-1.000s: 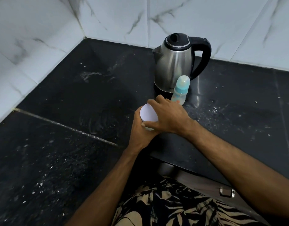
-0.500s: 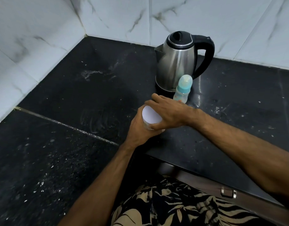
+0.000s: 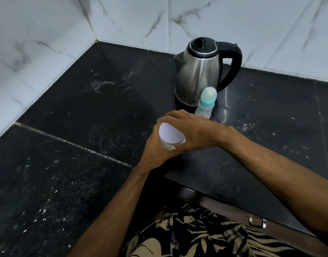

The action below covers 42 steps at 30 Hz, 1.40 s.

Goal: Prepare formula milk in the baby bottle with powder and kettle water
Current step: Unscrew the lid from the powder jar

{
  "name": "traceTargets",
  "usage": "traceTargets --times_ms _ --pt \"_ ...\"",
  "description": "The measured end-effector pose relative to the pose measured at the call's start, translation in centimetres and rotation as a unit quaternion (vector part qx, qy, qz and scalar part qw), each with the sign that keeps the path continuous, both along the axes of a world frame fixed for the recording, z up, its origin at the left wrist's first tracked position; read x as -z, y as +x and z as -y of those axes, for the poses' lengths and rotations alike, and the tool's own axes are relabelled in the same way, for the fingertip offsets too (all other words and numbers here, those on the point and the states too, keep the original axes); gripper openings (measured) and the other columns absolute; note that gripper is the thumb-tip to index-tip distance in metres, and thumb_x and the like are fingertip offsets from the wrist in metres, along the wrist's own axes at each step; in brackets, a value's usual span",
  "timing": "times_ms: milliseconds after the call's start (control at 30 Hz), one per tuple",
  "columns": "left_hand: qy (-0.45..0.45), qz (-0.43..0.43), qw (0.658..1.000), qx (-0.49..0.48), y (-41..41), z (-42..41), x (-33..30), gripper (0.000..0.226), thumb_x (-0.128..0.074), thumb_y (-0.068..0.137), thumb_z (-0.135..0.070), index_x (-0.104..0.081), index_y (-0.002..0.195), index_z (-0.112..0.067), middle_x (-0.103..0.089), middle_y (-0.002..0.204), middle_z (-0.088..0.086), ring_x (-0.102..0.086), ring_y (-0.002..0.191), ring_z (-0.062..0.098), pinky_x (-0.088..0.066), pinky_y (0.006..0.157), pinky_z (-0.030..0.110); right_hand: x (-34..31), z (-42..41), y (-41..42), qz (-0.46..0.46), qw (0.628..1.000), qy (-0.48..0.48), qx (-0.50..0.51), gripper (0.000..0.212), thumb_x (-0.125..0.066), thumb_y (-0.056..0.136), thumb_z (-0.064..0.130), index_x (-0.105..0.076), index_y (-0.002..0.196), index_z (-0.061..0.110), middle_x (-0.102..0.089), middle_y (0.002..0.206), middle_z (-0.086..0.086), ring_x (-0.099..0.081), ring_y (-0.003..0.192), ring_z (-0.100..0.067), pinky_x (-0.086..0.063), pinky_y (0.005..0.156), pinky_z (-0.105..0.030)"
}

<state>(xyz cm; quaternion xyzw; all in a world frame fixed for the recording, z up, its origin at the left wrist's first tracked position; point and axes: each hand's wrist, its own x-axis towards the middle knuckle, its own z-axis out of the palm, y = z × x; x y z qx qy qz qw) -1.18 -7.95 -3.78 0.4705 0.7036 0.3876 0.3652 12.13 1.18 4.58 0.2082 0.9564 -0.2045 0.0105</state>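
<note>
Both hands on tub (image 3: 167, 145), near centre of counter (image 3: 85, 117).
Left hand (image 3: 155, 151) wraps upright body; right hand (image 3: 189, 132) closed over white lid (image 3: 170, 135). Bottle (image 3: 205, 102) upright, touching kettle (image 3: 198, 71) behind.

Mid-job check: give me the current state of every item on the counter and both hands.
Kettle: upright, lid shut.
Baby bottle: upright, capped, beside the kettle.
Powder container: white lid on, held in both hands.
Left hand: wrapped around the container's body.
Right hand: gripping the lid's rim.

black stone counter (image 3: 70, 115) | marble wall tiles (image 3: 133, 19) | drawer handle (image 3: 256, 222)
</note>
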Motion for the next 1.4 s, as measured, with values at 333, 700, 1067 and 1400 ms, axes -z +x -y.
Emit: traceTargets --times_ms 333,700,1067,1400 --pt "0.002 -0.003 1.000 0.011 -0.5 0.5 0.3 0.101 -0.094 0.059 -0.024 -0.034 0.140 -0.032 -0.052 0.117 -0.021 -0.057 0.111 0.001 -0.045 0.084 0.010 -0.1 0.0 -0.1 0.021 0.999 0.004 0.023 0.092 -0.075 0.077 0.045 -0.024 0.151 0.030 -0.042 0.142 0.004 -0.039 0.127 -0.017 -0.040 0.103 -0.034" --pt "-0.029 0.018 0.999 0.023 0.1 0.2 -1.0 0.105 -0.089 0.069 -0.013 -0.022 0.149 -0.026 -0.045 0.138 -0.010 -0.046 0.125 0.005 -0.042 0.096 0.019 0.2 -0.4 0.1 0.012 1.000 -0.004 0.015 0.089 -0.074 0.078 0.046 -0.025 0.151 0.031 -0.041 0.144 0.004 -0.042 0.128 -0.016 -0.045 0.101 -0.034" --pt "-0.020 0.015 1.000 0.004 -0.2 0.6 -0.4 0.101 -0.094 0.060 -0.026 -0.021 0.122 -0.059 -0.044 0.112 -0.038 -0.043 0.098 -0.032 -0.038 0.071 -0.003 0.3 -0.5 0.3 0.004 0.999 0.007 0.035 0.082 -0.069 0.081 0.052 -0.028 0.149 0.031 -0.044 0.138 0.003 -0.045 0.124 -0.017 -0.046 0.100 -0.037" --pt "-0.012 0.007 1.000 0.009 0.2 0.5 -0.7 0.105 -0.092 0.063 -0.018 -0.026 0.143 -0.034 -0.045 0.120 -0.025 -0.049 0.110 -0.008 -0.040 0.090 0.014 0.3 -0.1 -0.4 0.012 0.999 0.044 0.014 0.089 -0.074 0.078 0.049 -0.027 0.151 0.030 -0.043 0.140 0.004 -0.044 0.122 -0.016 -0.044 0.095 -0.031"
